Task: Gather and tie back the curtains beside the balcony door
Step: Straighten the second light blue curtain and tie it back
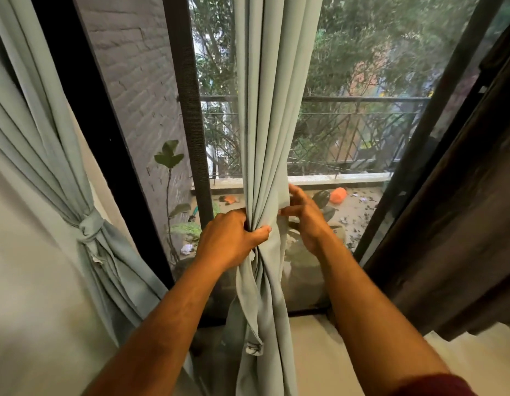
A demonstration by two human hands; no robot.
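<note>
Head view, landmark: the dark metal upright of the balcony door frame point(191, 115) stands a little left of centre, glass on both sides of it.
Middle curtain: a pale grey-green pleated fabric curtain point(266, 110) hangs just right of that upright, bunched into a narrow column at hand height, its loose tail falling to the floor.
Left hand: the left hand point(229, 238) is clenched round the gathered curtain just right of the upright's foot, thumb laid across the front folds.
Right hand: the right hand point(304, 215) is at the curtain's far edge, farther right of the upright, its fingertips touching the outer fold; whether it pinches the cloth I cannot tell.
Tied curtain: well left of the upright, a second pale grey-green curtain point(48, 155) is already cinched by a knotted fabric band point(89, 227).
Dark drape: a brown-black drape point(459, 212) hangs far right of the upright.
Outside: beyond the glass right of the upright, a metal balcony railing point(362, 100) and an orange object point(338, 194) on the balcony floor.
</note>
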